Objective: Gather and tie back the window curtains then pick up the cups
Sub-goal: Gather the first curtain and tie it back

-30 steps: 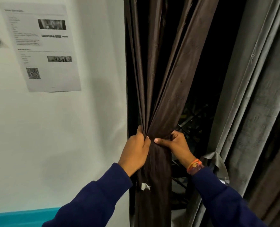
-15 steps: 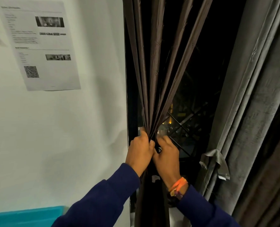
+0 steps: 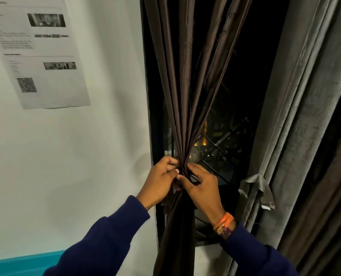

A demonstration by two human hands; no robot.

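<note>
A dark brown curtain (image 3: 187, 92) hangs at the left side of a window and is gathered into a tight bunch at hand height. My left hand (image 3: 159, 182) grips the bunch from the left. My right hand (image 3: 203, 188) closes on it from the right, fingers pinching a dark band at the waist of the bunch. Below the hands the cloth falls straight down. A grey curtain (image 3: 305, 120) hangs at the right, held back by a knotted grey tie (image 3: 255, 184). No cups are in view.
A white wall (image 3: 85, 156) fills the left, with a printed paper sheet (image 3: 38, 56) stuck on it. A teal strip (image 3: 20, 263) runs along the bottom left. Behind the curtain is dark window glass with a metal grille (image 3: 221, 148) and a sill below.
The curtain bunch has been squeezed much narrower, uncovering more window. My right hand came around to the front of the bunch and both hands now pinch close together at its waist.
</note>
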